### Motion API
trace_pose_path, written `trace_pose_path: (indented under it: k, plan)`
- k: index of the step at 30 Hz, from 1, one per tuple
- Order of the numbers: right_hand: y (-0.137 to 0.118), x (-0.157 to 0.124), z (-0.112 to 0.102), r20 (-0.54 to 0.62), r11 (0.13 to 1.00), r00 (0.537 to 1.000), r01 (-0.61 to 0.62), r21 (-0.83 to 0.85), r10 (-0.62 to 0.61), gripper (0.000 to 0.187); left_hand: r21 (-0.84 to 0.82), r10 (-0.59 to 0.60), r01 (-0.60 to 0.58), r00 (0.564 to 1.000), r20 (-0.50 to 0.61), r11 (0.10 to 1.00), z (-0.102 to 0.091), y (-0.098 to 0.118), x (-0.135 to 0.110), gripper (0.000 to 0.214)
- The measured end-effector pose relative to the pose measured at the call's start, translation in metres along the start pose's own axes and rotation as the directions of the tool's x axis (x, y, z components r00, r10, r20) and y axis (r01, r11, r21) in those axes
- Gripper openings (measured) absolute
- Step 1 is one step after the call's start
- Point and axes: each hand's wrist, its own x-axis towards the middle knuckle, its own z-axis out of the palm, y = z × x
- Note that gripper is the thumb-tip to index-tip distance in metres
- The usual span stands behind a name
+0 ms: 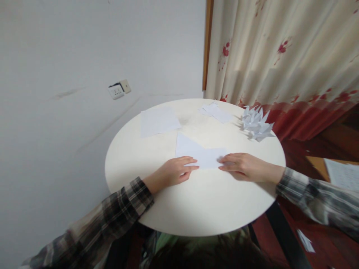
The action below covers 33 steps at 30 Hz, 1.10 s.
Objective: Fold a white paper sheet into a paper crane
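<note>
A folded sheet of white paper (209, 157) lies on the round white table in front of me. Its left part rises to a slanted point, while its right part is a straight band. On the near left portion of the sheet rests my left hand (179, 170), thumb and fingers closed on the near edge. At the right end, my right hand (242, 166) grips the sheet's corner between thumb and fingers. The fingertips of both hands face each other, with a stretch of paper showing between them.
The white table (185, 209) holds a flat paper sheet (158, 121) at back left, several smaller paper pieces (215, 112) at the back, and a cluster of folded paper cranes (255, 123) at right. A patterned curtain (269, 56) hangs behind; papers (343, 173) lie beyond the table.
</note>
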Motion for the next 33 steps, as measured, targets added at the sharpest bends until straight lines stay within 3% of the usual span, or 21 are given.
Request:
trace_pose_path:
  k: [11,20,25,30,33]
  plan:
    - [0.003,-0.032,-0.003,0.006,0.995,0.995,-0.098,0.017,0.098,0.039,0.011,-0.008,0.008,1.000,0.017,1.000,0.001,-0.002,-0.001,0.035]
    - [0.007,-0.052,0.000,-0.063,0.987,0.987,-0.145,0.074,0.150,0.036,0.011,0.003,-0.003,1.000,0.018,1.000,0.001,-0.002,-0.002,0.036]
    - [0.020,-0.063,0.004,-0.064,0.943,0.960,-0.251,0.219,0.271,0.034,-0.027,-0.007,0.006,1.000,-0.005,1.000,0.000,0.001,-0.001,0.033]
    - [0.019,-0.040,0.000,-0.051,0.891,0.923,-0.353,0.285,0.381,0.035,-0.140,-0.048,0.046,0.999,-0.006,0.989,-0.002,0.001,0.003,0.025]
    - [0.009,-0.012,0.000,-0.055,0.857,0.883,-0.435,0.275,0.466,0.051,-0.106,-0.130,0.130,0.991,0.005,0.986,-0.002,-0.005,0.005,0.032]
